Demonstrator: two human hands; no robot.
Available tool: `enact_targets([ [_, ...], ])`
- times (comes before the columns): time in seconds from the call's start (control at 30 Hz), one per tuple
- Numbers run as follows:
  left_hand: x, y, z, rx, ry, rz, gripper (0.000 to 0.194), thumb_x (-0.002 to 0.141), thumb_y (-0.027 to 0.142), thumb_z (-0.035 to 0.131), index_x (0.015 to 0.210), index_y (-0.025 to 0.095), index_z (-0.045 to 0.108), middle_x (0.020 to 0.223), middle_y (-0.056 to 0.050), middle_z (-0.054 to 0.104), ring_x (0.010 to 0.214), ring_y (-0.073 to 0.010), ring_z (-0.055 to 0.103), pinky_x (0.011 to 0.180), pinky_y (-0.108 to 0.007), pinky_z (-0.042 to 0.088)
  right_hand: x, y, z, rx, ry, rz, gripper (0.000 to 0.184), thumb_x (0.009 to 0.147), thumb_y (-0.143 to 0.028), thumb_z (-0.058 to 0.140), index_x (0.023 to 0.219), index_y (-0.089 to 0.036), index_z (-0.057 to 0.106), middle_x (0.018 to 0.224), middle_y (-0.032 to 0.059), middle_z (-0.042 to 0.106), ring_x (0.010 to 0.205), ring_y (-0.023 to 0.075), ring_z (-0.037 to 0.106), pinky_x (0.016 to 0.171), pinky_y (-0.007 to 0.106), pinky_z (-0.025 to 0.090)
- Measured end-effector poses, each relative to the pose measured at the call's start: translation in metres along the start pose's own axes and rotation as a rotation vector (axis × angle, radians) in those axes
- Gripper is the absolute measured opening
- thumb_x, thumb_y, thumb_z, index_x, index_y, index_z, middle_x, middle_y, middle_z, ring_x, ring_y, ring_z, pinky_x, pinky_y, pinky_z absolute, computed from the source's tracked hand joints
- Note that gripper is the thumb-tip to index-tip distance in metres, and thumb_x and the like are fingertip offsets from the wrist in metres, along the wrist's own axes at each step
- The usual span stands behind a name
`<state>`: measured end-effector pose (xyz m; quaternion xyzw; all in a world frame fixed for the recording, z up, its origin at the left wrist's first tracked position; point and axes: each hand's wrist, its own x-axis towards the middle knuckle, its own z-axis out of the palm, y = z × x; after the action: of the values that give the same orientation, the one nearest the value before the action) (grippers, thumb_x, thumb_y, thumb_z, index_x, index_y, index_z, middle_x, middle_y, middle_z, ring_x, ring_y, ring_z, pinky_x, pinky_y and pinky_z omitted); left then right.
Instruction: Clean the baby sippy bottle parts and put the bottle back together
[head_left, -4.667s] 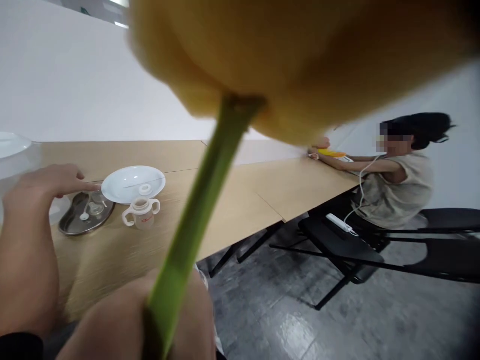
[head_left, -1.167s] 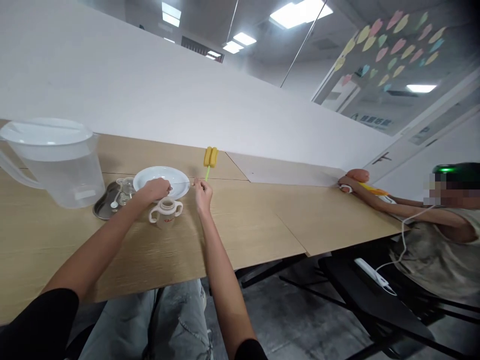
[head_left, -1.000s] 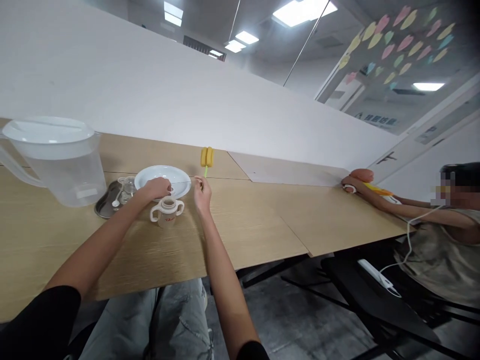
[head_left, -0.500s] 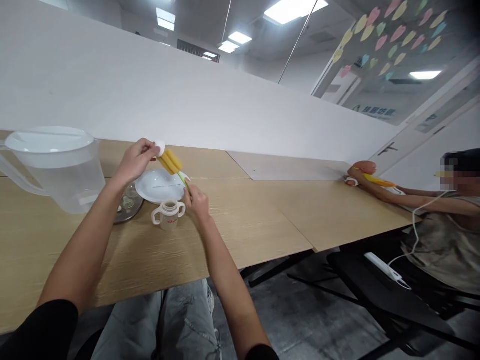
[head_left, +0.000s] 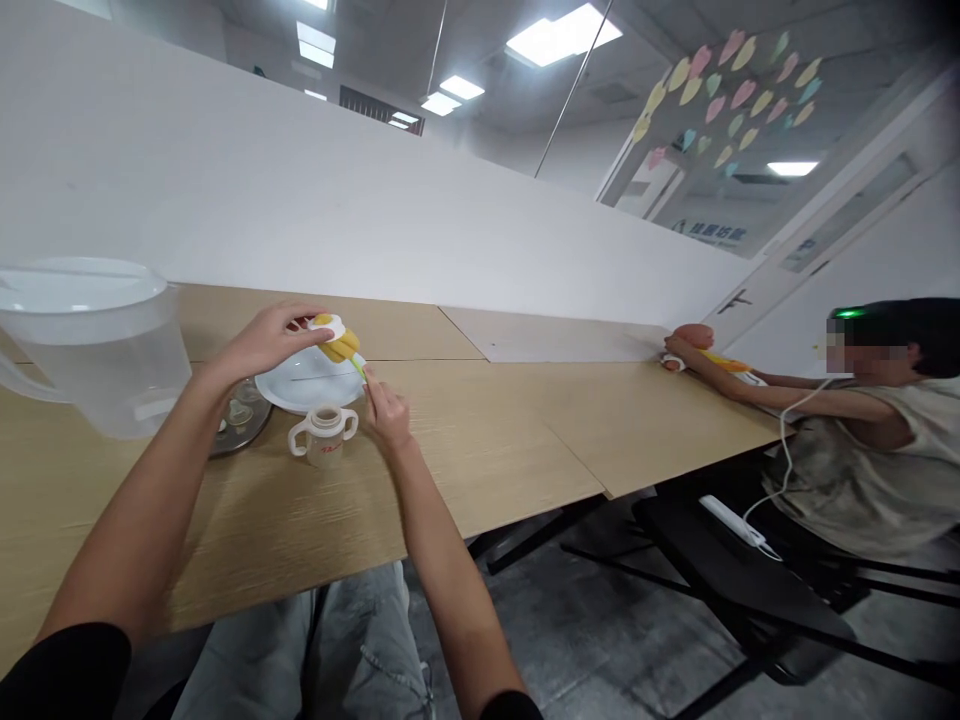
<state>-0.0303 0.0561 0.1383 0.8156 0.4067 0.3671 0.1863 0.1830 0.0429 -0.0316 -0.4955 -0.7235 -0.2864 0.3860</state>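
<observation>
brush (head_left: 343, 348), cup (head_left: 325, 446) before bowl (head_left: 279, 392), pitcher (head_left: 97, 370) near tray (head_left: 257, 424)

- Left sleeve (head_left: 69, 672): black, plain, short, ending near the elbow.
- Right sleeve (head_left: 513, 706): black too, only its edge showing.
- Left hand (head_left: 266, 343) and right hand (head_left: 388, 410): bare, like the left forearm (head_left: 139, 510) and right forearm (head_left: 442, 560).
- Trousers (head_left: 360, 615): pale grey, loose, creased, with thin lines (head_left: 386, 667) on the right leg, cord or stitching unclear.
</observation>
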Motion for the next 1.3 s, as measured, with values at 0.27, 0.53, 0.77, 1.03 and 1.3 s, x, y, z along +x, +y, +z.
enact_targets([
  [0.27, -0.006, 0.016, 0.005, 0.123, 0.104, 0.215, 0.052, 0.078, 0.057, 0.062, 0.117, 0.024, 0.068, 0.108, -0.007, 0.065, 0.095, -0.0223, 0.059, 0.088, -0.035, 0.047, -0.001, 0.002, 0.005, 0.007, -0.036, 0.034, 0.042, 0.103, -0.018, 0.034, 0.141, -0.011, 0.05, 0.121, 0.0157, 0.071, 0.088, 0.0145, 0.072, 0.067, 0.017, 0.055],
  [0.53, -0.008, 0.028, 0.013, 0.211, 0.145, 0.182, 0.048, 0.08, 0.051, 0.063, 0.119, 0.022, 0.068, 0.102, -0.008, 0.062, 0.099, -0.0254, 0.058, 0.092, -0.037, 0.044, 0.0, 0.0, 0.001, 0.15, 0.002, 0.125, 0.043, 0.102, -0.021, 0.032, 0.14, -0.012, 0.051, 0.126, 0.0156, 0.068, 0.093, 0.0171, 0.072, 0.073, 0.022, 0.057],
  [0.77, -0.002, 0.022, 0.013, 0.04, 0.306, -0.045, 0.049, 0.082, 0.054, 0.06, 0.117, 0.022, 0.07, 0.108, -0.008, 0.066, 0.094, -0.0226, 0.062, 0.089, -0.034, 0.048, 0.0, 0.001, -0.001, 0.234, 0.048, 0.241, 0.046, 0.104, -0.033, 0.028, 0.128, -0.012, 0.061, 0.103, 0.0162, 0.074, 0.079, 0.0171, 0.07, 0.068, 0.024, 0.055],
  [1.03, -0.02, -0.029, -0.05, 0.495, -0.278, -0.365, 0.037, 0.057, 0.034, 0.068, 0.092, 0.021, 0.075, 0.092, -0.008, 0.075, 0.085, -0.0285, 0.067, 0.074, -0.032, 0.049, 0.002, 0.001, -0.005, 0.34, 0.236, 0.548, 0.052, 0.103, -0.045, 0.025, 0.11, -0.012, 0.064, 0.07, 0.0044, 0.063, 0.059, 0.0157, 0.057, 0.062, 0.027, 0.046],
  [1.3, -0.011, -0.057, -0.04, 0.646, -0.443, -0.553, 0.031, 0.04, 0.024, 0.076, 0.071, 0.02, 0.072, 0.088, -0.012, 0.076, 0.081, -0.0324, 0.069, 0.067, -0.033, 0.049, 0.001, 0.0, -0.005, 0.357, 0.195, 0.517, 0.05, 0.102, -0.044, 0.026, 0.112, -0.012, 0.063, 0.067, 0.0043, 0.062, 0.057, 0.0157, 0.055, 0.059, 0.026, 0.043],
])
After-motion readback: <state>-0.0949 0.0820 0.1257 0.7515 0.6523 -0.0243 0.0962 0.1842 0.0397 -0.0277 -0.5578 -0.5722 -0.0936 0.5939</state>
